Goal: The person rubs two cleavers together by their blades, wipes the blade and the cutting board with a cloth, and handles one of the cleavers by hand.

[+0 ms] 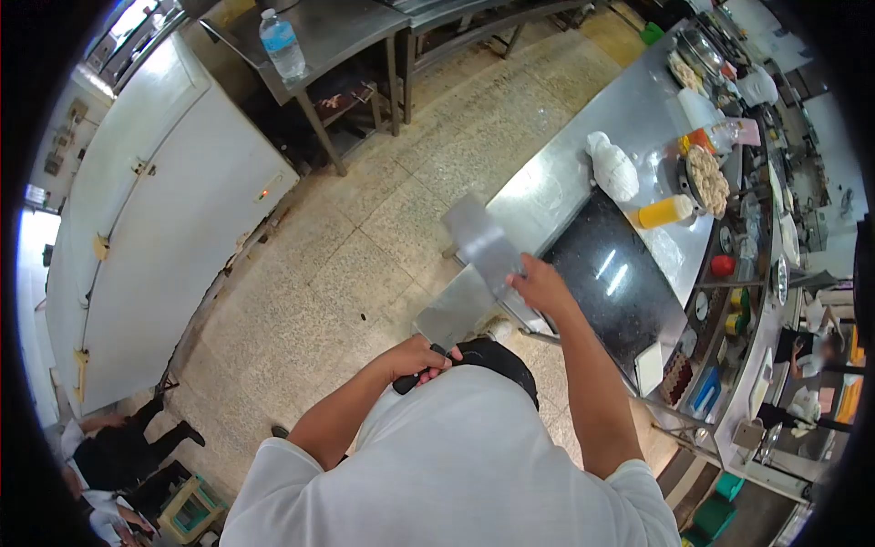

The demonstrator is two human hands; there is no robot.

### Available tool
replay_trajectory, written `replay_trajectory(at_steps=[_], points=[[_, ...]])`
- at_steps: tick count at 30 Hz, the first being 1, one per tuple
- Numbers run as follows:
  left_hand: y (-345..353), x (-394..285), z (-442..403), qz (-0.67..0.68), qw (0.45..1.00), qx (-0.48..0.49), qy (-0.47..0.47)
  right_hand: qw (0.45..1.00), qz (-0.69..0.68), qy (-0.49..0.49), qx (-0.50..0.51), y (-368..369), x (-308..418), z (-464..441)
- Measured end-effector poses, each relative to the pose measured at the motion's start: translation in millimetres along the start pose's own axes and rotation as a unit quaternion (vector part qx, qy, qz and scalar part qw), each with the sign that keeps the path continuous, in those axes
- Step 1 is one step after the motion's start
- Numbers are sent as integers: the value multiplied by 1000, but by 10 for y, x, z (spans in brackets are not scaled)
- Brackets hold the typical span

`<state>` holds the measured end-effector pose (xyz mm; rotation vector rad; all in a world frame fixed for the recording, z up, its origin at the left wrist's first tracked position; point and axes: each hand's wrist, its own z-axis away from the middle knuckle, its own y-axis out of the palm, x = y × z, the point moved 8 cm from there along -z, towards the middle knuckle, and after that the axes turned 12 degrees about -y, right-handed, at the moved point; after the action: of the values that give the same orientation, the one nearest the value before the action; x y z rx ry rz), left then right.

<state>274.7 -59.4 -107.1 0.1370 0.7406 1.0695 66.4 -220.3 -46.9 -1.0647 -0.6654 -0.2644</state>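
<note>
My white shirt (492,447) sits behind my left grip (416,358), wrapped round a broad metal blade's black handle (406,384), and my right grip (542,286), holding a blurred second blade (483,242) near the counter (538,196), both angled away, presumably for safety.

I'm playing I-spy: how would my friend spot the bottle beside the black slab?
Find the long metal counter, then the black slab on it. By its edge is the bottle, near a white bundle and a pan of pale food. Unlike them, it's bright yellow, pale-topped.
</note>
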Motion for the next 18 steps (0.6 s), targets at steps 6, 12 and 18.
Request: replay_trajectory(at_steps=[6, 12, 18], points=[[2, 38, 10, 8, 1000, -20, 3, 999, 18, -35, 3, 30, -4, 31], [34, 31, 35, 29, 999, -27, 1, 997, 40, -69, 1, 45, 63, 84], [48, 62, -52, 28, 999, -32, 16, 992, 50, -116, -14, 76, 52, 69]])
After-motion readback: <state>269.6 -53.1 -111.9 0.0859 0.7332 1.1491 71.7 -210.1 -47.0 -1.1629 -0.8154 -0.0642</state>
